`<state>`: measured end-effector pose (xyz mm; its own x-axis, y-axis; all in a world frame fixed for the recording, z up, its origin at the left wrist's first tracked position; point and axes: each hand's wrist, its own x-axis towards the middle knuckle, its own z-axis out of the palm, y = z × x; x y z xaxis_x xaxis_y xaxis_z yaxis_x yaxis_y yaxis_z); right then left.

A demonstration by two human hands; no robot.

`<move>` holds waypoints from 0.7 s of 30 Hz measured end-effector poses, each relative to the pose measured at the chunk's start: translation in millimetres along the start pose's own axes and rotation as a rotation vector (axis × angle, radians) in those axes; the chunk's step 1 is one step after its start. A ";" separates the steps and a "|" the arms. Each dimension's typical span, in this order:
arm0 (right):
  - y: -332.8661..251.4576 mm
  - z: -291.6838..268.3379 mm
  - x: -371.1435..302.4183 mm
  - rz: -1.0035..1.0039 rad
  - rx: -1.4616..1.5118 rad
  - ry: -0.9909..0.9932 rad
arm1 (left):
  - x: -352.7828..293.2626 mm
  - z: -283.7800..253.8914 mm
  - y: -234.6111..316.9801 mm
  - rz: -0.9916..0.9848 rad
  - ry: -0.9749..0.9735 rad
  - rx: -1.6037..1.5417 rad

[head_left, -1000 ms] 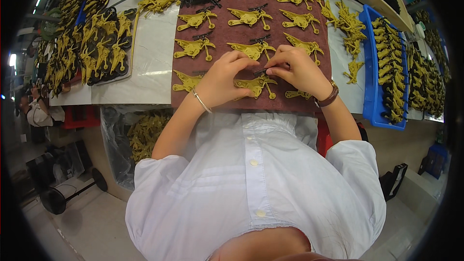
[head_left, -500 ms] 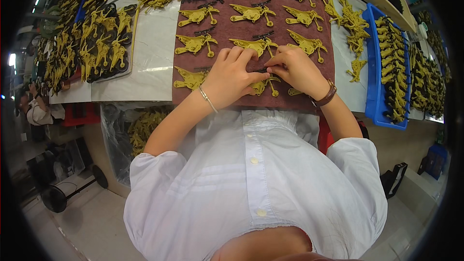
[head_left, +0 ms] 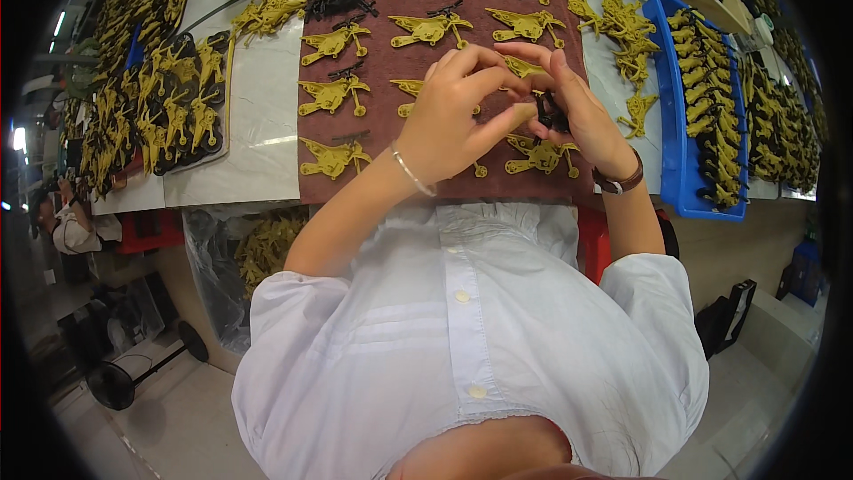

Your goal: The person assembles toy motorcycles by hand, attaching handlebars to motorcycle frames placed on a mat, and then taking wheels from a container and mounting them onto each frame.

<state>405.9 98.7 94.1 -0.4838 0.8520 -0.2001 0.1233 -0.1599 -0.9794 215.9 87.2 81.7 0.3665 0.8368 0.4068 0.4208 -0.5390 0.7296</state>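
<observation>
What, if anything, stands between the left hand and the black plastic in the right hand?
Nothing visible does. The left hand has its thumb right beside the black plastic that the right hand holds. Whether they touch, I can't tell.

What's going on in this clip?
A person's right hand holds small black parts over a brownish-red cloth; the left hand is close beside it, though whether it touches them is unclear. Yellow pieces lie in rows on the cloth, some with black bits by them. A black pile lies at the far left corner. On the right, a blue tray holds yellow-and-black pieces.
</observation>
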 end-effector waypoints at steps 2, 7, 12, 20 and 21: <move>2.6 1.9 -1.9 0.006 0.096 0.070 | 9.3 15.4 -4.9 0.027 0.038 -0.021; 4.3 -14.6 -6.3 0.021 0.156 0.070 | 15.9 40.3 -10.0 -0.069 -0.049 -0.076; 24.3 -36.2 -9.7 0.113 0.386 0.124 | 25.4 47.0 -6.5 -0.079 -0.019 -0.341; 58.0 -48.6 -48.9 -0.321 -0.489 0.393 | 23.9 58.8 -7.8 -0.363 -0.216 -0.410; 60.3 -45.3 -58.1 -0.321 -0.485 0.393 | 21.1 63.7 -12.7 -0.321 -0.287 -0.330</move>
<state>480.7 62.1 47.9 -0.2231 0.9515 0.2119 0.4436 0.2926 -0.8471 271.2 105.6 46.0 0.4939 0.8695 0.0027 0.2825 -0.1634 0.9452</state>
